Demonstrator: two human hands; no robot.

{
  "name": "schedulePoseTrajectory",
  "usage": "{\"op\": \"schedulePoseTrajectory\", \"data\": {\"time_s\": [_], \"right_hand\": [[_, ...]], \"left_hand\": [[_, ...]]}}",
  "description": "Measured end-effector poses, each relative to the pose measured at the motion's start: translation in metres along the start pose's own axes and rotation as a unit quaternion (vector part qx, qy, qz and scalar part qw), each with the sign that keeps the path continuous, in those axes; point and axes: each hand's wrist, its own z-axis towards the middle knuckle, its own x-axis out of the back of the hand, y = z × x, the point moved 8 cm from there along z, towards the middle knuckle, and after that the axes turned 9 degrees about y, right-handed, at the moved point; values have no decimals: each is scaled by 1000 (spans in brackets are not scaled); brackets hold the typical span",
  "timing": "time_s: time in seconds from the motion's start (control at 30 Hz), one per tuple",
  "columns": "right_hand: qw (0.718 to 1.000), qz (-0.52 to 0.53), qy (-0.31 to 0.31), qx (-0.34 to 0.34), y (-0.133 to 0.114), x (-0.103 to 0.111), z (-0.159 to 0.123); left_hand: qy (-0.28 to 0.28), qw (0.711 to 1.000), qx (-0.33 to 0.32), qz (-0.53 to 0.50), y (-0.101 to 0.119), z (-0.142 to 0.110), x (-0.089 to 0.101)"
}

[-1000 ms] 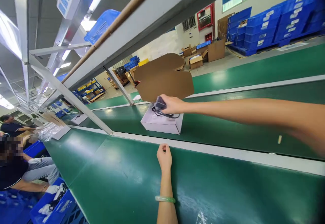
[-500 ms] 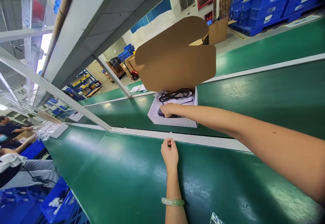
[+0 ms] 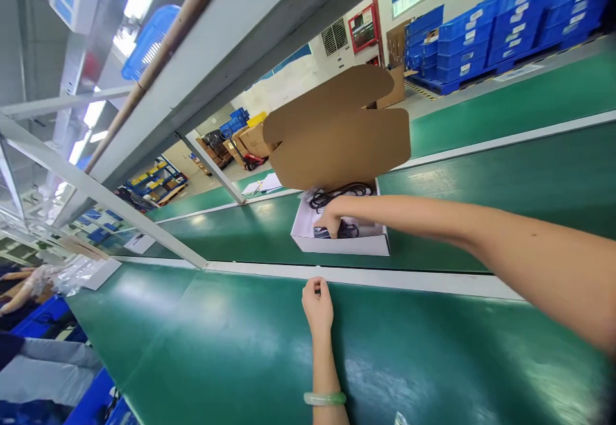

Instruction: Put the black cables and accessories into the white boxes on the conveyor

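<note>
A white cardboard box point(image 3: 344, 246) with its brown lid point(image 3: 341, 136) raised stands on the far green belt. Inside it lies a coiled black cable point(image 3: 353, 189), beside some clear plastic wrap. My right hand point(image 3: 331, 218) reaches into the box from the right, fingers pointing down and closed around a dark item whose kind is hidden. Another dark bundle shows just right of those fingers. My left hand point(image 3: 318, 306), with a pale green bangle point(image 3: 325, 398) on its wrist, rests on the near green surface by the white rail. Its fingers are curled in, with nothing visible in them.
A white rail point(image 3: 375, 278) separates the near surface from the belt. A slanted white post point(image 3: 163, 229) and overhead shelf stand left. Bagged items and a white box point(image 3: 102, 275) lie far left, near a co-worker's arm point(image 3: 22, 293). Papers point(image 3: 262, 184) lie beyond the belt.
The camera view has shifted, so the box appears slightly lower and to the right. My right hand stays inside the box, and more dark contents show beside its fingers. My left hand keeps its pose.
</note>
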Motion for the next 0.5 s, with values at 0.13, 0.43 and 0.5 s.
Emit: {"op": "schedulePoseTrajectory", "data": {"time_s": [0.13, 0.43, 0.5], "right_hand": [[967, -115, 25, 226, -14, 1, -17], [934, -151, 216, 240, 16, 37, -17], [946, -156, 251, 132, 33, 66, 1]], "left_hand": [[-2, 1000, -7, 15, -3, 2, -1], [-12, 999, -16, 49, -4, 1, -3], [-18, 998, -19, 54, -5, 1, -4]]}}
